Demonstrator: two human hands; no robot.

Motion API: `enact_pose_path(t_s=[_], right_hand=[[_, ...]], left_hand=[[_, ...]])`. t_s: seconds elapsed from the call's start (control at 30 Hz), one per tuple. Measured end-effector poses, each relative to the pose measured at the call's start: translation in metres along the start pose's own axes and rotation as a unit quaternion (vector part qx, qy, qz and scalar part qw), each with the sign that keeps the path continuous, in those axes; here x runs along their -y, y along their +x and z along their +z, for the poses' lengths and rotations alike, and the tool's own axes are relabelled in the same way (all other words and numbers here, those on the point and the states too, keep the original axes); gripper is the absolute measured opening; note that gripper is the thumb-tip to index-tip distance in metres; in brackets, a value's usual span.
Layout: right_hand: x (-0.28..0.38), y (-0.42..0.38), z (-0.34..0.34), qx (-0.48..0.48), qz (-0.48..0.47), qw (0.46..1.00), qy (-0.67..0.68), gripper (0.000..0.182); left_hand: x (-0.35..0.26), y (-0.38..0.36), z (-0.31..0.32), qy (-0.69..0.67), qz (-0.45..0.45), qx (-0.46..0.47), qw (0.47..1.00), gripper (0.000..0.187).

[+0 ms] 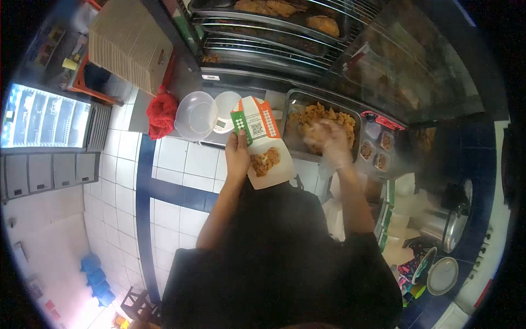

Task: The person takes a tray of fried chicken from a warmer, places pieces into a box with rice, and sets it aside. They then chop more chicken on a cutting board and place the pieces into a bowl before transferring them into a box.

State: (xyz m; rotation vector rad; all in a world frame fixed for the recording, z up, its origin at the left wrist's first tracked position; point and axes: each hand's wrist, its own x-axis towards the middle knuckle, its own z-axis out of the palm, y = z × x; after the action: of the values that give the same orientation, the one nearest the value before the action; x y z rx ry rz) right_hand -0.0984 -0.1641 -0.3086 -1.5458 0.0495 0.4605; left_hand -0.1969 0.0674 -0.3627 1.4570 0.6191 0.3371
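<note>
My left hand [238, 156] is closed on the edge of an open paper food box [269, 138] with a green and orange printed flap. Some fried pieces [265, 162] lie in the box's white lower part. Over a metal tray [290, 143] of golden fried pieces [342, 122], my right hand [333, 143] reaches down into the food. It is blurred and seems to wear a clear glove; its fingertips are smeared, so what they hold cannot be made out.
A clear plastic bowl [195, 116], a white scale [224, 123] and a red cloth [161, 113] are left of the box. Small filled cups [382, 160] stand right of the tray. A glass-doored rack [263, 46] rises behind.
</note>
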Motion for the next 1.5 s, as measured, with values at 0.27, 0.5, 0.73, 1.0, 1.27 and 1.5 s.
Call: enact_pose_path(t_s=[0.27,0.5,0.73,1.0,1.27,1.5], right_hand=[[0.054,-0.075,0.078,0.162,-0.325,0.832,-0.419,0.034],[0.001,0.028,0.004,0.098,-0.165,0.655,-0.730,0.025],[-0.045,0.062,0.040,0.056,-0.123,0.525,-0.841,0.022],[-0.068,0.063,0.024,0.008,-0.149,0.545,-0.825,0.021],[0.013,0.028,0.019,0.059,-0.127,0.649,-0.748,0.021],[-0.007,0.017,-0.024,0.018,0.095,0.929,0.357,0.037]], left_hand=[[0.007,-0.003,-0.001,-0.081,-0.016,0.008,0.997,0.036],[0.014,-0.006,-0.033,0.009,0.013,-0.029,0.999,0.032],[0.002,-0.008,-0.014,-0.076,-0.011,-0.027,0.997,0.030],[0.010,-0.001,-0.037,-0.024,0.022,-0.056,0.998,0.033],[0.022,-0.003,-0.033,-0.085,-0.008,-0.017,0.996,0.034],[0.009,-0.004,-0.021,-0.014,-0.016,-0.031,0.999,0.037]])
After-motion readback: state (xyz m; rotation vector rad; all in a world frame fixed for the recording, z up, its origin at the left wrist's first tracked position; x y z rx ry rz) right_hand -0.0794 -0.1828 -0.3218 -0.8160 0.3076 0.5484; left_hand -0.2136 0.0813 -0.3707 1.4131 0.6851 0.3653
